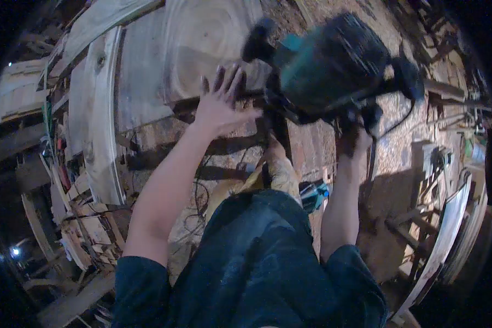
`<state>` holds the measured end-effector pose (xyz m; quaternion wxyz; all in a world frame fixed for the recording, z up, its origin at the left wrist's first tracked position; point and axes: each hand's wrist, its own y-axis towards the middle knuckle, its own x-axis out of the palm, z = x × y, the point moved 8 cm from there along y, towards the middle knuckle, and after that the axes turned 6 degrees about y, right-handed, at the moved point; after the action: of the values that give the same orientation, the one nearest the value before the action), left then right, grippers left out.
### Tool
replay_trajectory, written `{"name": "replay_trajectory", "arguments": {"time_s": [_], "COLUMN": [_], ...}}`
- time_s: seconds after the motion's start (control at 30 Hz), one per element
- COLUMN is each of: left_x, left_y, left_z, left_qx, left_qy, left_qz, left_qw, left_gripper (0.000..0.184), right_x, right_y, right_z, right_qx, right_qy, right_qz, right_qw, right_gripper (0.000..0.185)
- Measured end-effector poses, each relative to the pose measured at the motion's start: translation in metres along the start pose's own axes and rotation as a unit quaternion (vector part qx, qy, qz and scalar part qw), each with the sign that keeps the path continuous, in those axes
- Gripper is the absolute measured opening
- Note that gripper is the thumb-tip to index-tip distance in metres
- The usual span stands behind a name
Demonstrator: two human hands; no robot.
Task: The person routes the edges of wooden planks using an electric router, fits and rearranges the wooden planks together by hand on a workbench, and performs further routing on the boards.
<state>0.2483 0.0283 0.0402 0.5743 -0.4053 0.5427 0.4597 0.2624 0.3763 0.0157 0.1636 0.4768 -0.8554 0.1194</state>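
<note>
Shirt [251, 257] foremost — left fingers [230, 78] splay empty over slab [208, 35], right fingers [352, 121] grip power tool [333, 65].

Dim woodwkg shop, timber all round you.
You've got a grn/blk power tool [333, 71] by a thick wood slab [202, 35] w/ growth rings, pale boards [103, 115] to your L, long planks [445, 238] to your R, offcuts [90, 238] heaped nr the boards, & what looks like sawdust/chips [405, 128] strewn underfoot. Far L, 1 small bright light [15, 251] shows in the dark.
</note>
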Motion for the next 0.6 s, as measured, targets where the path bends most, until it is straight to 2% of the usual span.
{"name": "replay_trajectory", "arguments": {"time_s": [0.07, 0.13, 0.23, 0.27, 0.37, 0.5, 0.6], "left_x": [-0.011, -0.017, -0.018, -0.021, -0.037, -0.018, 0.009], "left_y": [-0.009, -0.015, -0.004, 0.011, 0.081, 0.187, 0.233], "left_z": [-0.007, -0.017, -0.036, -0.043, -0.064, -0.075, -0.067], "left_qx": [-0.007, -0.019, -0.036, -0.050, -0.093, -0.118, -0.151], "left_qy": [-0.012, -0.025, -0.110, -0.128, -0.121, -0.112, -0.058], "left_qz": [-0.035, -0.061, -0.041, -0.015, 0.003, 0.007, -0.024], "left_qw": [0.999, 0.998, 0.992, 0.990, 0.988, 0.987, 0.987], "left_gripper": [0.094, 0.089, 0.079, 0.070, 0.062, 0.070, 0.078], "right_x": [-0.027, -0.066, -0.102, -0.108, -0.107, -0.134, -0.124], "right_y": [0.003, 0.007, 0.017, 0.014, 0.016, 0.040, 0.079], "right_z": [-0.006, 0.007, 0.025, 0.038, 0.089, 0.186, 0.233], "right_qx": [-0.031, 0.028, 0.081, 0.101, 0.204, 0.305, 0.332], "right_qy": [0.003, 0.025, 0.011, 0.008, 0.058, 0.143, 0.139], "right_qz": [0.007, 0.054, 0.095, 0.135, 0.239, 0.368, 0.374], "right_qw": [0.999, 0.998, 0.992, 0.986, 0.948, 0.867, 0.855], "right_gripper": [0.038, 0.033, 0.022, 0.019, 0.010, 0.014, 0.016]}}
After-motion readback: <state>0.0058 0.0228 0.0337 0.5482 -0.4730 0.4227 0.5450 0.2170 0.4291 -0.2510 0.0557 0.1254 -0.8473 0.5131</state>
